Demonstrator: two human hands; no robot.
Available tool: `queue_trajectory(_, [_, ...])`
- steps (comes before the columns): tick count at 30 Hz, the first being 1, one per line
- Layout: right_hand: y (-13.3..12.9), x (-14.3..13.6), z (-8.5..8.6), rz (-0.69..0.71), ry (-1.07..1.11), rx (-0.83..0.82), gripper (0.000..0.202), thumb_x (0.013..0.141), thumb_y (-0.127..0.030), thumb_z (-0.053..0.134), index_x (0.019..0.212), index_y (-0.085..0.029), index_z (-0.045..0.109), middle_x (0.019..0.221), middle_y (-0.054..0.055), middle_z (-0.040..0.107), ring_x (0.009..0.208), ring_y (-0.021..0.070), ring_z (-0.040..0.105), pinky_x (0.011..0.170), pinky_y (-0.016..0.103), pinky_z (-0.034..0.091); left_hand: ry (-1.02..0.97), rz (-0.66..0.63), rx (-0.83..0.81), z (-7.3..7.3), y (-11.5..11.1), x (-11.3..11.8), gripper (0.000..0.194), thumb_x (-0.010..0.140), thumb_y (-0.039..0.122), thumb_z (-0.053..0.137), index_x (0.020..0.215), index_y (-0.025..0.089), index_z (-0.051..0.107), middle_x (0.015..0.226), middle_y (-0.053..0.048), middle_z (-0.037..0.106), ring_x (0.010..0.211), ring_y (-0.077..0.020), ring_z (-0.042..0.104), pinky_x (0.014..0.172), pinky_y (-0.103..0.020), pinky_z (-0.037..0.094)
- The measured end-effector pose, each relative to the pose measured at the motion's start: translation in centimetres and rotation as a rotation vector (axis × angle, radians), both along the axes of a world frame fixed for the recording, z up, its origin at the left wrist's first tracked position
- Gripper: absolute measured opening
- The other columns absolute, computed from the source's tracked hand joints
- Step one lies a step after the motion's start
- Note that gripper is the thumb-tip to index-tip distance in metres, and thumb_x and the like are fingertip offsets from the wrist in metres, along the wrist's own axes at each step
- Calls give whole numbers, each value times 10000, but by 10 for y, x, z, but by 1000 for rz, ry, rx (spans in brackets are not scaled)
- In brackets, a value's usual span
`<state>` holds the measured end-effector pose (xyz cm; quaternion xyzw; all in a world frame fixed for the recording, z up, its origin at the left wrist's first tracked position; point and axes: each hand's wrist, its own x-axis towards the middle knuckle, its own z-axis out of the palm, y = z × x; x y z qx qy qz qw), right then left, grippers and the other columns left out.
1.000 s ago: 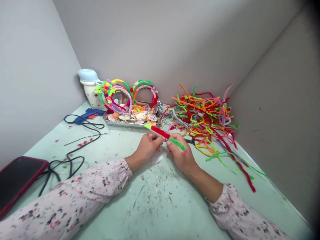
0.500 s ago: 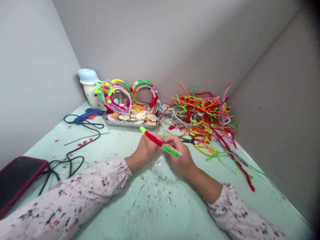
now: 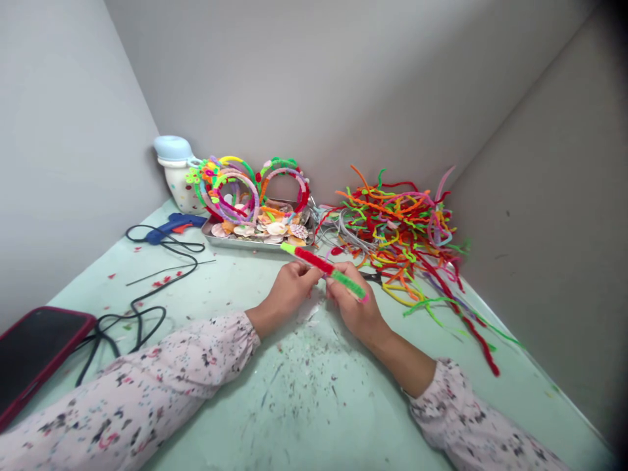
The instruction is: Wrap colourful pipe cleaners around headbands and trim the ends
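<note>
Above this green bench (image 3: 343, 425), my left hand (image 3: 289, 288) and right hand (image 3: 356, 304) pinch a chenille-wrapped headband (image 3: 321, 263); pipe cleaners (image 3: 392, 216) heap at far right.

At mid-frame we hold a striped fuzzy band (image 3: 321, 263) with our left grip (image 3: 289, 286) and right grip (image 3: 354, 304); a shell-filled tray (image 3: 260, 246) sits left of centre, a phone (image 3: 42, 350) lower left.

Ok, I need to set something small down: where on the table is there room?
Room lies between the two sleeves, on specked table, and between the left hand and cord. It is crowded along the back, with tray, hoops and pipe cleaners.
</note>
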<state>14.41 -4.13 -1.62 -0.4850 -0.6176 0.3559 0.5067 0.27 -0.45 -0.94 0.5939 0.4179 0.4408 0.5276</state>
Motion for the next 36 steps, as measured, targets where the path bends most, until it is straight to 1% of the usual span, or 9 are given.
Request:
queue_trajectory(3, [6, 2, -3, -8, 143, -44, 61, 834, -272, 502, 871, -224, 493, 587, -59, 510, 508, 108, 439, 499, 232, 346, -88, -12, -6, -2, 0, 1, 202, 753, 341, 603, 786, 150, 545, 623, 37, 491, 520, -75, 412, 496, -207, 340])
queue_trajectory(6, [8, 2, -1, 7, 245, -91, 58, 818, -245, 502, 869, -227, 484, 561, -69, 504, 481, 95, 416, 480, 221, 328, -131, -22, 58, -4, 0, 1, 187, 732, 265, 636, 865, 164, 551, 740, 26, 527, 581, -71, 442, 540, -197, 365])
queue_trajectory(10, [7, 2, 2, 42, 301, -138, 62, 799, -235, 507, 853, -225, 477, 551, -73, 497, 467, 86, 395, 455, 209, 303, -156, -52, 77, -4, 0, 0, 253, 741, 228, 639, 984, 184, 581, 728, 31, 505, 589, -68, 436, 562, -197, 362])
queue_trajectory(15, [6, 3, 1, 46, 308, -139, 76, 799, -254, 512, 861, -225, 480, 541, -76, 495, 460, 83, 398, 454, 206, 312, -177, -79, 47, -5, 0, 0, 256, 737, 254, 665, 975, 174, 614, 672, 35, 496, 568, -72, 425, 564, -208, 353])
queue_trajectory(19, [8, 4, -2, 46, 272, -93, 78, 814, -278, 525, 847, -219, 487, 555, -69, 505, 460, 86, 421, 454, 213, 321, -185, -95, 86, -8, 2, 0, 254, 755, 284, 659, 975, 165, 618, 645, 38, 483, 582, -79, 424, 567, -210, 350])
queue_trajectory(25, [10, 5, -5, 49, 263, -104, 118, 821, -312, 541, 849, -212, 485, 566, -65, 499, 475, 91, 425, 464, 216, 333, -153, -100, 130, -8, 2, 1, 195, 769, 303, 646, 886, 151, 612, 628, 42, 485, 562, -77, 409, 560, -211, 353])
queue_trajectory(30, [8, 6, -5, 52, 258, -111, 115, 826, -311, 527, 865, -214, 479, 596, -58, 509, 499, 97, 430, 484, 220, 342, -115, -118, 136, -7, 2, 1, 184, 782, 314, 619, 859, 146, 621, 691, 15, 559, 580, -84, 437, 570, -218, 363])
queue_trajectory(33, [7, 6, -4, 36, 245, -112, 103, 824, -302, 519, 867, -217, 480, 607, -52, 504, 511, 102, 431, 497, 228, 351, -96, -102, 129, -8, 3, 1, 198, 782, 317, 612, 879, 146, 636, 716, 5, 578, 576, -84, 429, 567, -218, 355])
queue_trajectory(36, [5, 6, 0, 31, 218, -103, 102, 822, -304, 514, 864, -220, 475, 598, -43, 497, 520, 110, 434, 504, 239, 363, -53, -68, 138, -11, 4, 2, 191, 781, 323, 608, 838, 144, 642, 705, 7, 566, 586, -88, 428, 567, -217, 354])
